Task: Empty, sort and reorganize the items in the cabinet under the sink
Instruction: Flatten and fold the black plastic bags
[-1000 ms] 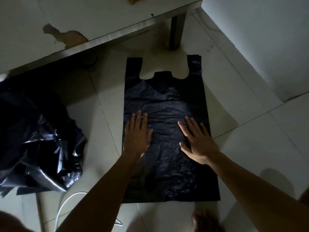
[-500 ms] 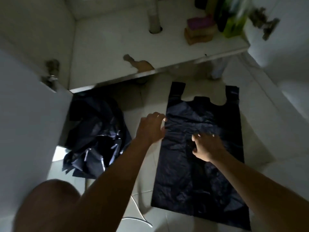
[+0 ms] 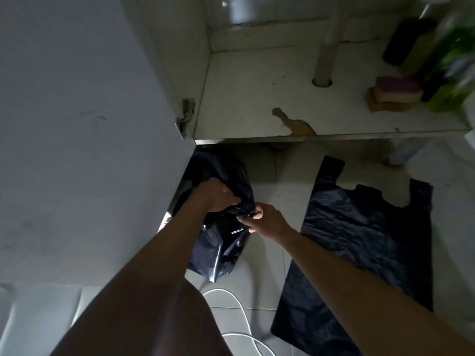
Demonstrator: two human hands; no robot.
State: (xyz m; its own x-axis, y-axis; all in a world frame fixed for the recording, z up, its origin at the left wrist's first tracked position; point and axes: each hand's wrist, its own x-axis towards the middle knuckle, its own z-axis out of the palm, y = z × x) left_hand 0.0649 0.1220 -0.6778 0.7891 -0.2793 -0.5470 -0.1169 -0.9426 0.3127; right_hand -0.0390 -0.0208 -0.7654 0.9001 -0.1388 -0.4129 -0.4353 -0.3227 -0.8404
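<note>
A: The white cable at six o'clock could snag us as we shift.
B: Dead centre, our left hand grips and our right hand pinches the crumpled black bag; tugging hard may tear it, or ruffle the flattened bag at three o'clock.

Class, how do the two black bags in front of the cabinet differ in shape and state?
The flattened bag lies spread on the tiles, handles showing; the crumpled bag is bunched up. The flattened bag is untouched; left hand and right hand both hold the crumpled bag. Both are black plastic.
</note>
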